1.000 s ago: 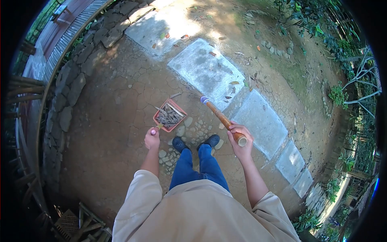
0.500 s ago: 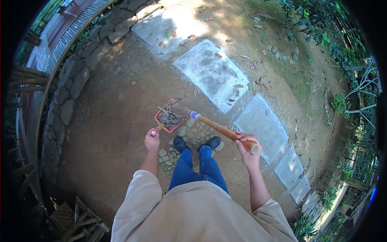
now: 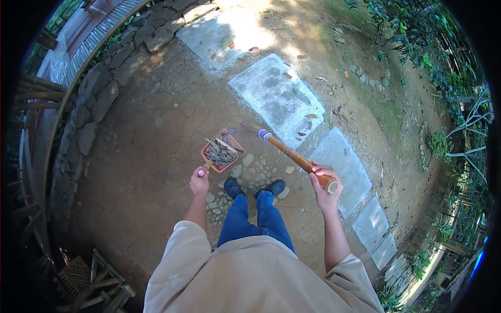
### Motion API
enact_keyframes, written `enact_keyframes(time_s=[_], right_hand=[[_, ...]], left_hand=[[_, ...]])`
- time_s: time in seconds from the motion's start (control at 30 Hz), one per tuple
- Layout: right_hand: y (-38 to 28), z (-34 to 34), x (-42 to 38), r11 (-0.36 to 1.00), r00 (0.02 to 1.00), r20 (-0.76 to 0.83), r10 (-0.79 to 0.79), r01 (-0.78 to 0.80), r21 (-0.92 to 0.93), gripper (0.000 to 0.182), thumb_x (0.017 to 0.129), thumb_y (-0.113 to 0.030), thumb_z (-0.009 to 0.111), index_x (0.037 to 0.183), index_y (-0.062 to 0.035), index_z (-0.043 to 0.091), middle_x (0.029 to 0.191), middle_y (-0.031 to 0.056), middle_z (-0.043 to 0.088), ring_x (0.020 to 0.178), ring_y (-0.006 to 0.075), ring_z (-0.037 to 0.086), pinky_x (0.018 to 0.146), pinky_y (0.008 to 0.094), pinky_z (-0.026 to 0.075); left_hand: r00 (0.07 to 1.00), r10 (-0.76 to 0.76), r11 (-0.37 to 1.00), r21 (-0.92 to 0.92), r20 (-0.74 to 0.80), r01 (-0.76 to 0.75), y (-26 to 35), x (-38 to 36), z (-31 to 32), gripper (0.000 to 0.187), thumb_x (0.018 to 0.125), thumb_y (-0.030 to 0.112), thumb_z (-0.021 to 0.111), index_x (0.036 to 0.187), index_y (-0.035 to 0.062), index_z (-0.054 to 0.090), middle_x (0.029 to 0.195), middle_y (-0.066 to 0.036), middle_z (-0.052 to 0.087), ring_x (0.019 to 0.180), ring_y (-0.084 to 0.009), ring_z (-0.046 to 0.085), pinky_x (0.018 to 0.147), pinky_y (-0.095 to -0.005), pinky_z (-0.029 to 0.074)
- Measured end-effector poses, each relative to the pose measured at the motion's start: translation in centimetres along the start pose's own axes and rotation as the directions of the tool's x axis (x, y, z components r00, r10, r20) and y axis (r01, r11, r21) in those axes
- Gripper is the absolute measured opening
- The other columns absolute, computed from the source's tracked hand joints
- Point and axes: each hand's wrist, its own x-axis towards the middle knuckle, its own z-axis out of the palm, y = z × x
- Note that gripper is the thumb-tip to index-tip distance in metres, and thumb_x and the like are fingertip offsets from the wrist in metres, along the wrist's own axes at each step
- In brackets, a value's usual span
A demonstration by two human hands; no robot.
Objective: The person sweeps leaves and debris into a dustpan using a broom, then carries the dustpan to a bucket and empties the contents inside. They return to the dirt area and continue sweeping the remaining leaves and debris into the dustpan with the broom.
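My left hand (image 3: 199, 181) is closed around the short handle of a red dustpan (image 3: 223, 167). Dry brown leaves (image 3: 223, 148) are heaped inside the pan, which is in front of my feet. In my right hand (image 3: 326, 182) is a broom (image 3: 293, 154) with a thick bamboo handle and a purple-and-white binding. Its thin bristles (image 3: 252, 128) point away from me, to the right of the dustpan and apart from it, near the edge of a concrete slab.
Concrete slabs (image 3: 279, 94) run diagonally on the right, with a few fallen leaves (image 3: 311, 116) on them. Round pebbles (image 3: 255, 169) are set in the cracked soil by my dark clogs (image 3: 233, 187). A stone border (image 3: 104, 101) curves along the left; plants (image 3: 441, 143) line the right.
The broom has moved right, its bristles leaving the dustpan's leaves and now sitting clear of the pan. My left hand and the dustpan stay nearly in place.
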Motion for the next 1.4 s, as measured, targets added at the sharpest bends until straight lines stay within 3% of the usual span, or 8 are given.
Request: enact_keyframes(time_s=[0.07,0.17,0.33,0.53,0.77,0.87,1.27,1.4], right_hand=[[0.7,1.3,0.6,0.998,0.999,0.021,-0.036,0.037,-0.049,0.022,0.077,0.012,0.073,0.089,-0.0029,0.061,0.095,0.011,0.07,0.108,0.0311,0.068,0.095,0.041,0.053],[1.1,3.1,1.3,0.991,0.997,0.044,-0.068,0.072,-0.111,0.021,0.076,0.011,0.074,0.087,-0.0028,0.061,0.094,0.0115,0.07,0.107,0.0317,0.069,0.093,0.041,0.054],[1.9,4.5,2.2,0.973,0.991,0.106,-0.083,0.103,-0.204,0.019,0.076,0.01,0.073,0.083,-0.0017,0.06,0.089,0.0115,0.069,0.103,0.0318,0.07,0.092,0.0427,0.055],[3.0,4.5,0.6,0.996,0.975,0.223,0.004,0.016,-0.089,0.018,0.076,0.012,0.071,0.082,-0.0001,0.06,0.089,0.0113,0.069,0.099,0.0303,0.07,0.095,0.0424,0.054],[-0.7,0.4,1.0,0.978,0.974,0.157,0.162,-0.179,0.104,0.022,0.078,0.017,0.069,0.085,-0.0021,0.059,0.094,0.0103,0.069,0.109,0.0296,0.066,0.1,0.0441,0.05],[-1.2,-0.6,1.3,0.978,0.986,0.106,0.129,-0.144,0.149,0.022,0.078,0.017,0.069,0.086,-0.002,0.06,0.096,0.0104,0.069,0.109,0.0299,0.067,0.1,0.0439,0.05],[1.4,3.5,4.3,0.996,0.988,0.133,-0.074,0.08,-0.039,0.022,0.076,0.013,0.072,0.087,-0.0019,0.06,0.093,0.0111,0.07,0.108,0.031,0.068,0.095,0.0412,0.053],[1.6,5.4,5.1,0.984,0.981,0.142,-0.134,0.149,-0.101,0.02,0.075,0.012,0.072,0.085,-0.0018,0.061,0.092,0.0118,0.07,0.104,0.0319,0.07,0.093,0.0404,0.054]], left_hand=[[1.0,-0.01,1.0,-0.004,0.008,0.01,0.0,0.3,0.1,0.046,0.078,0.03,0.08,0.123,0.0294,0.068,0.114,-0.009,0.071,0.105,-0.0321,0.067,0.091,-0.0436,0.052],[0.999,-0.036,0.999,-0.036,0.02,0.037,0.5,0.3,-0.3,0.047,0.078,0.019,0.081,0.123,0.0195,0.068,0.113,-0.01,0.071,0.105,-0.0286,0.068,0.093,-0.0393,0.052],[0.998,-0.032,0.998,-0.053,0.048,0.035,-1.0,1.0,-0.2,0.049,0.078,0.015,0.081,0.125,0.019,0.067,0.116,-0.01,0.071,0.107,-0.0272,0.068,0.094,-0.0383,0.052],[0.998,-0.04,0.998,-0.054,0.043,0.042,-2.1,1.3,0.1,0.051,0.079,0.011,0.079,0.127,0.0196,0.065,0.117,-0.009,0.071,0.106,-0.0257,0.068,0.095,-0.0372,0.052],[0.997,-0.069,0.995,-0.074,0.039,0.071,-1.5,1.4,0.1,0.051,0.079,0.01,0.079,0.127,0.0199,0.065,0.117,-0.009,0.071,0.106,-0.0248,0.068,0.094,-0.0367,0.052],[0.999,-0.032,0.995,-0.093,0.027,0.034,-2.2,1.8,0.6,0.052,0.079,0.011,0.08,0.127,0.0211,0.065,0.117,-0.009,0.071,0.106,-0.0247,0.068,0.094,-0.0369,0.052],[0.999,-0.021,0.991,-0.133,0.047,0.027,-4.6,2.9,2.3,0.05,0.08,0.019,0.079,0.127,0.025,0.065,0.116,-0.01,0.07,0.106,-0.029,0.068,0.092,-0.0397,0.052],[0.996,-0.073,0.994,-0.083,0.047,0.077,-1.7,1.1,0.1,0.05,0.08,0.011,0.079,0.128,0.0179,0.065,0.118,-0.008,0.071,0.108,-0.0222,0.068,0.097,-0.0349,0.05]])
